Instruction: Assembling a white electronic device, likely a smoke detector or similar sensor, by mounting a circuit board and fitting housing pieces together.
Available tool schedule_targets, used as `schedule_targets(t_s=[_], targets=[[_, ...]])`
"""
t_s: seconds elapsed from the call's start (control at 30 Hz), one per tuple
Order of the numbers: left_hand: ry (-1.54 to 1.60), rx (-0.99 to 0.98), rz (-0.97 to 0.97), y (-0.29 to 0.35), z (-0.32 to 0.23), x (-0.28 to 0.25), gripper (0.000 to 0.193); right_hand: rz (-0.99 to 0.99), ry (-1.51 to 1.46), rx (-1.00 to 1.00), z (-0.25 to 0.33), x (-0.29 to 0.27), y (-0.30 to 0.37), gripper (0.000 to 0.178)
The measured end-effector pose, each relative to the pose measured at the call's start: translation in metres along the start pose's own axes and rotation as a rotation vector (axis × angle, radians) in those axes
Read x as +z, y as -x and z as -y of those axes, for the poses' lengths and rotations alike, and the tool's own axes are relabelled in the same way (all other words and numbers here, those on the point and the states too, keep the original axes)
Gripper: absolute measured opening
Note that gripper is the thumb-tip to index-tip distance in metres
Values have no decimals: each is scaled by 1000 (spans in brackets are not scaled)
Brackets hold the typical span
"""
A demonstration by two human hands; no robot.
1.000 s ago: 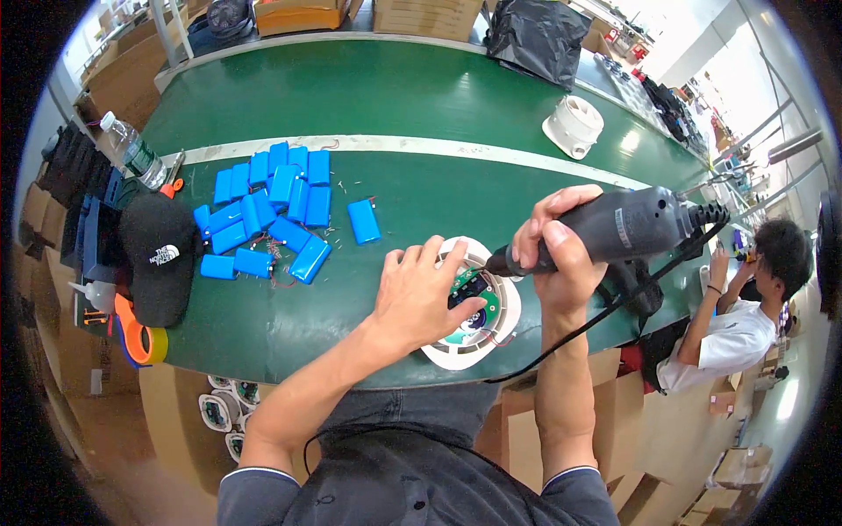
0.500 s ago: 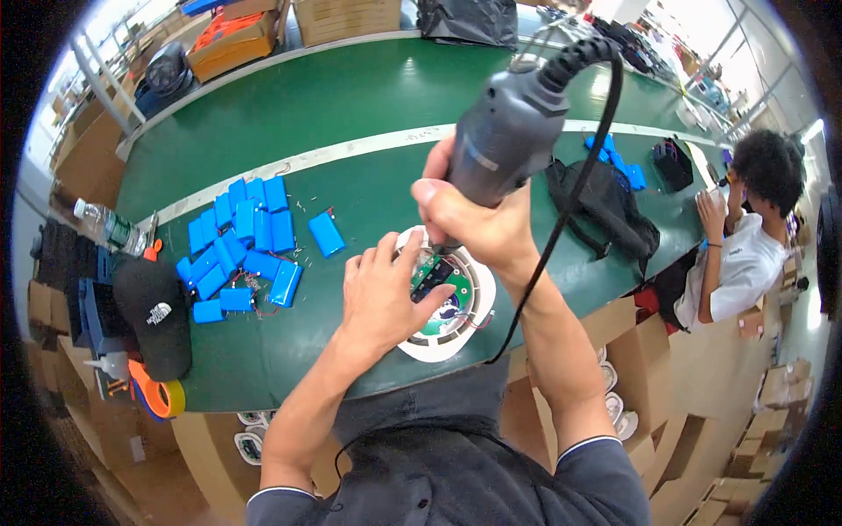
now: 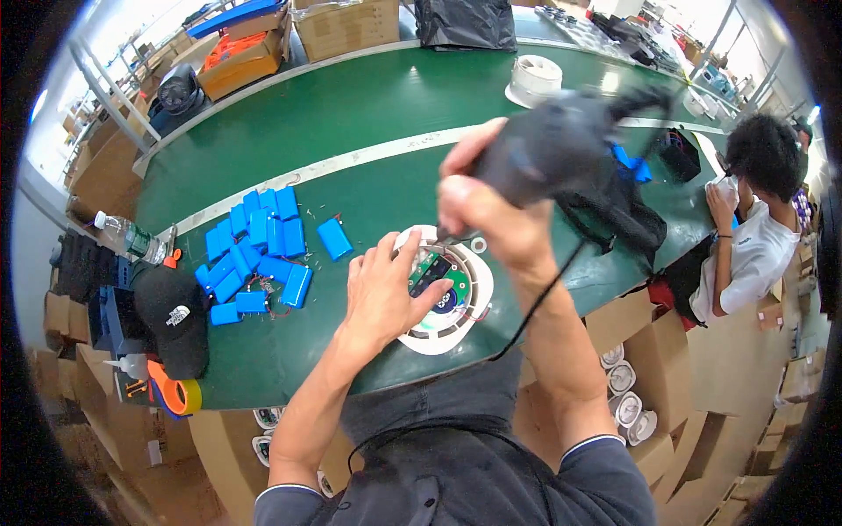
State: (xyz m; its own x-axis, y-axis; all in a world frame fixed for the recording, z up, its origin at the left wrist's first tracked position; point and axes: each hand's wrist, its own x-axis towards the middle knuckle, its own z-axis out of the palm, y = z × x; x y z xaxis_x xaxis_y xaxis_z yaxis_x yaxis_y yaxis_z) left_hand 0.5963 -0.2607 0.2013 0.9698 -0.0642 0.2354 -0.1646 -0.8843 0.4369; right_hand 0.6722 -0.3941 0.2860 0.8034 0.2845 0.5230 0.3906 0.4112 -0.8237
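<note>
A round white housing (image 3: pixel 484 289) lies on the bench in front of me, with a green circuit board (image 3: pixel 458 279) inside. Spread across the housing's left side is my left hand (image 3: pixel 381 289), its thumb over the board and its fingertips by the upper rim. My right hand (image 3: pixel 500 215) is wrapped round a dark grey corded electric screwdriver (image 3: pixel 548 145), blurred by motion. The driver slants down to the left, its tip near the housing's upper rim; contact cannot be made out. A small white ring (image 3: pixel 478 245) shows beside the housing.
Blue battery packs (image 3: pixel 259 230) are heaped at the left, one (image 3: pixel 334 239) apart. A black cap (image 3: pixel 171 320), water bottle (image 3: pixel 132 238) and tape rolls (image 3: pixel 184 396) sit leftmost. Rightward are a black bag (image 3: pixel 618 219) and a seated person (image 3: pixel 745 237). Boxes (image 3: pixel 653 377) holding white housings stand below.
The screwdriver has swung up and right, its tip shifting from over the board toward the upper rim. My left hand stays on the housing. The whole view has shifted slightly.
</note>
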Motion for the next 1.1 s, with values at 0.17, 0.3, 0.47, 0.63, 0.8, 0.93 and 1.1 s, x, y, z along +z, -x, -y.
schedule_targets(t_s=[0.17, 0.3, 0.47, 0.63, 0.8, 0.93, 1.1], targets=[[-2, 125, -181, 13, -11, -11, 56, -129, -78, 35, 34, -21, 22, 25], [17, 192, -165, 27, -22, -16, 44, -147, -117, -96, 43, -43, 39, 25], [-40, 216, 39, 21, -38, -27, 52, -217, -150, -134, 53, -64, 58, 25], [-132, 170, 59, 17, -39, -18, 52, -179, -159, -182, 62, -76, 71, 26], [-130, 208, 33, 13, -43, -13, 45, -180, -141, -168, 65, -84, 75, 28], [28, 174, 1, 10, -39, -13, 39, -202, -127, -157, 65, -83, 78, 29], [244, 76, -38, 6, -40, -29, 36, -131, -38, -167, 64, -84, 78, 27]])
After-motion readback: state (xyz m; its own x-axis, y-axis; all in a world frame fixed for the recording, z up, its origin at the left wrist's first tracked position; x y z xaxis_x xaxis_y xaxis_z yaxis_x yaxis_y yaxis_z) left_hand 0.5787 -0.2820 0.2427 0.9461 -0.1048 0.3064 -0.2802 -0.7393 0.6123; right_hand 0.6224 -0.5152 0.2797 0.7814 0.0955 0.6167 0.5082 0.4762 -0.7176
